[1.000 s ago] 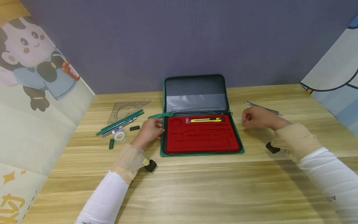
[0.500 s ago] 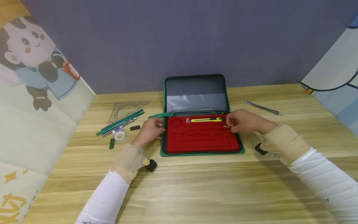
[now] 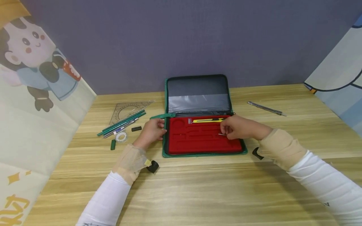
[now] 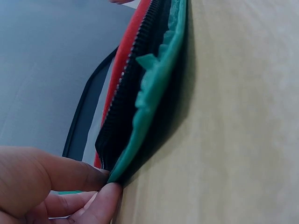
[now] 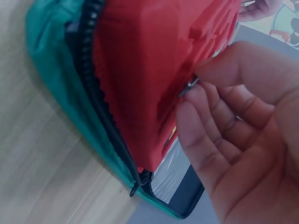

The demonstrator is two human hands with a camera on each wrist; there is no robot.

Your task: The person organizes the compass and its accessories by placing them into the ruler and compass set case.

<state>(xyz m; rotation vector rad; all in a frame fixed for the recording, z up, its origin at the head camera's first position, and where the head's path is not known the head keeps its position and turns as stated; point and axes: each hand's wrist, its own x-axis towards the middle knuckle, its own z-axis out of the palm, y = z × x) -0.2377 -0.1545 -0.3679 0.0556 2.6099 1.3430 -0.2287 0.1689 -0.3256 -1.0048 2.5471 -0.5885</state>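
Note:
A green zip case (image 3: 198,86) lies unfolded on the table, its lid leaning back. Its red moulded tray (image 3: 203,146) has shaped recesses, and a yellow utility knife (image 3: 204,121) lies in the top one. My left hand (image 3: 151,131) pinches the case's left edge; in the left wrist view, thumb and finger meet on the green fabric (image 4: 154,86) beside the zip. Over the tray's right part, my right hand (image 3: 240,127) pinches a small thin metal piece (image 5: 189,87) between thumb and fingertips. Its exact kind is too small to tell.
Left of the case lie a clear set square (image 3: 120,108), green pencils (image 3: 121,123), a white tape roll (image 3: 121,137), a black block (image 3: 136,128) and a green block (image 3: 113,144). A metal compass-like tool (image 3: 266,108) lies at the right. A grey panel (image 3: 192,40) stands behind.
My right hand has moved left from the table beside the case to over the red tray, carrying the small metal piece. My left hand has stayed on the case edge.

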